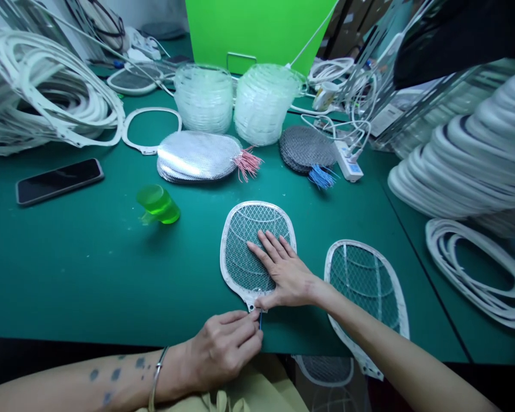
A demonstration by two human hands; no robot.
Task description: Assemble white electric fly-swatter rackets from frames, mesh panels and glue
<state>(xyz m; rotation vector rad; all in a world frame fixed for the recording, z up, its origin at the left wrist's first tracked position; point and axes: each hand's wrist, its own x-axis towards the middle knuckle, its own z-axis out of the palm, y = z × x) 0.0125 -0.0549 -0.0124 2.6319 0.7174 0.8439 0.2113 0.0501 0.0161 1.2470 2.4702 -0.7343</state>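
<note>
An electric fly-swatter racket (pixel 239 257) with a white frame and wire mesh lies flat on the green work mat (pixel 111 274). My right hand (pixel 284 274) rests on its mesh with the fingers spread, the thumb reaching towards the neck. My left hand (pixel 225 349) sits at the racket's neck, its fingertips pinched on a thin blue wire (pixel 260 321). The fingers hide where that wire enters the frame. A second meshed racket (pixel 364 283) lies to the right, partly under my right forearm.
Behind the hands are a silver mesh stack with pink wires (pixel 197 155), a grey mesh stack with blue wires (pixel 306 150), and clear plastic stacks (pixel 203 98). White frames (pixel 467 166) pile at both sides. A phone (pixel 59 181), green cup (pixel 158 204) and power strip (pixel 348 162) stand about.
</note>
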